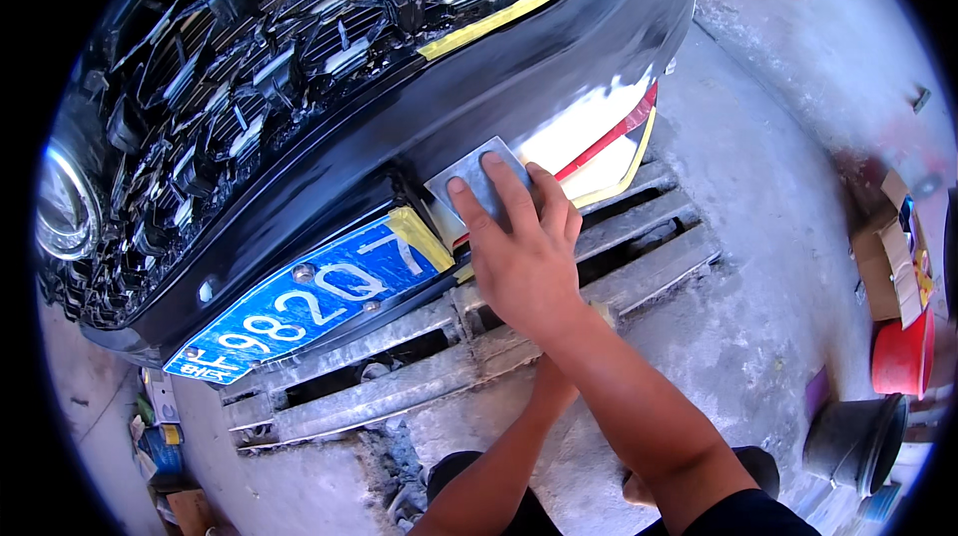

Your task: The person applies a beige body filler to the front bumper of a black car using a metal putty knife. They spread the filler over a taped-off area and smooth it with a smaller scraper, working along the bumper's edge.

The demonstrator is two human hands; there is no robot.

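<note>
The bumper [559,57] is glossy black, breaking on its lower corner into a bright white patch [571,127] crossed by a red stripe [599,155]. Pale yellow masking tape [519,9] edges the bodywork. Above, the black grille [404,2] repeats an angular mesh pattern with silvery highlights. The licence plate [314,301] is vivid blue with white characters. The flat sanding block [476,187] is plain grey, the slatted pallet [649,262] weathered grey-brown, the concrete floor [758,187] mottled grey. One bucket [893,354] is solid red; the cardboard box [875,271] is tan.
</note>
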